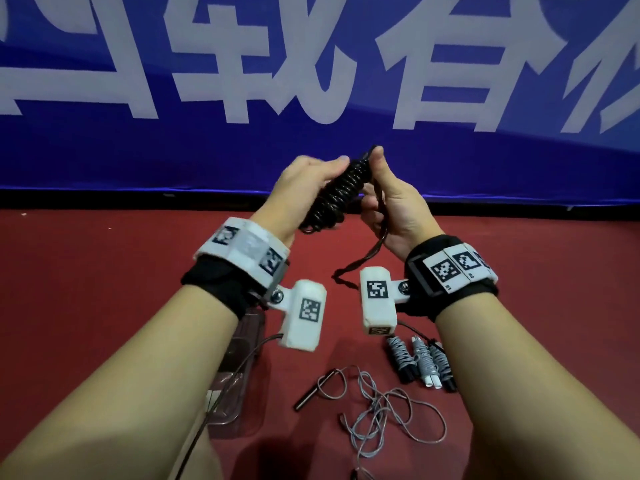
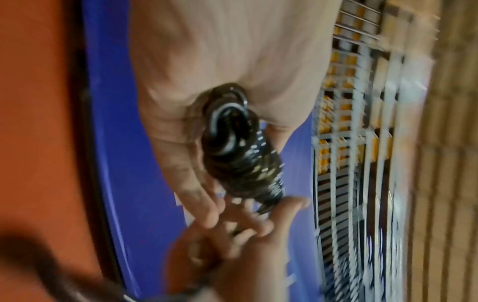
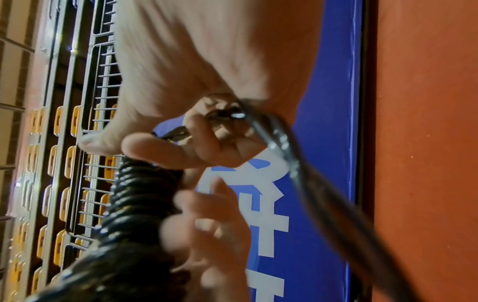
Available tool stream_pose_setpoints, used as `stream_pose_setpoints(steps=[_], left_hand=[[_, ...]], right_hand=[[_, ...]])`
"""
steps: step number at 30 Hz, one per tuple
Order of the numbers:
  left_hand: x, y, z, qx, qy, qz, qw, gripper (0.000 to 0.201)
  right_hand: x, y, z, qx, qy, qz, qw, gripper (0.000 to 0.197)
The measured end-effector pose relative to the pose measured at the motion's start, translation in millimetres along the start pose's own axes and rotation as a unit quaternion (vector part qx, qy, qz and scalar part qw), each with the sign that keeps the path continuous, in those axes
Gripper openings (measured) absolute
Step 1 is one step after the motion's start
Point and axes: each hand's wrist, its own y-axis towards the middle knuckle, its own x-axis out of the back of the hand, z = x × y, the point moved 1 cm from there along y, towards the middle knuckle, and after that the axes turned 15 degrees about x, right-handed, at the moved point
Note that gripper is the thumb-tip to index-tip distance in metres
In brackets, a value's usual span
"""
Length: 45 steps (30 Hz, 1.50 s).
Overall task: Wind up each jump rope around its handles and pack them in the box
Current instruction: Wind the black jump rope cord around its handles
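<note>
Above the red floor (image 1: 104, 341), the left hand (image 1: 304, 188) grips the black jump rope (image 1: 341, 192) coil; the right hand (image 1: 391, 206) pinches its loose tail. Springy and probably slick, the cord wants holding across its turns.

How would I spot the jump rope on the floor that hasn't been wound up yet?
Look at the red floor beneath the person's raised hands, toward the near right. There a thin grey jump rope lies spread in loose tangled loops, with a slim dark handle at its left end. The three wound rope bundles just beyond it are tight coils; this one alone sprawls open.
</note>
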Motion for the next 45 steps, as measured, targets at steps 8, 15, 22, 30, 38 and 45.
stream_pose_setpoints(steps=[8, 15, 22, 30, 38, 45], left_hand=[[9.3, 12.8, 15.0, -0.162, 0.280, -0.137, 0.936, 0.032], [19.3, 15.4, 5.3, -0.102, 0.104, -0.085, 0.986, 0.018], [13.6, 3.1, -0.6, -0.010, -0.051, -0.025, 0.998, 0.028], [13.7, -7.2, -4.4, 0.094, -0.177, 0.109, 0.974, 0.030], [6.6, -14.9, -7.4, 0.137, -0.184, 0.159, 0.960, 0.031], [-1.5, 2.8, 14.7, -0.155, 0.297, -0.101, 0.937, 0.047]], right_hand=[[-3.2, -2.7, -8.0, -0.017, -0.158, -0.017, 0.987, 0.042], [0.1, 0.3, -1.3, -0.039, -0.068, 0.053, 0.996, 0.030], [6.5, 5.6, -0.4, 0.010, -0.096, 0.052, 0.994, 0.024], [-0.4, 0.3, 4.6, 0.029, -0.084, 0.113, 0.990, 0.053], [-1.9, -1.5, 9.2, 0.011, -0.018, 0.133, 0.991, 0.041], [1.4, -1.5, 4.7, 0.013, -0.106, -0.016, 0.994, 0.035]])
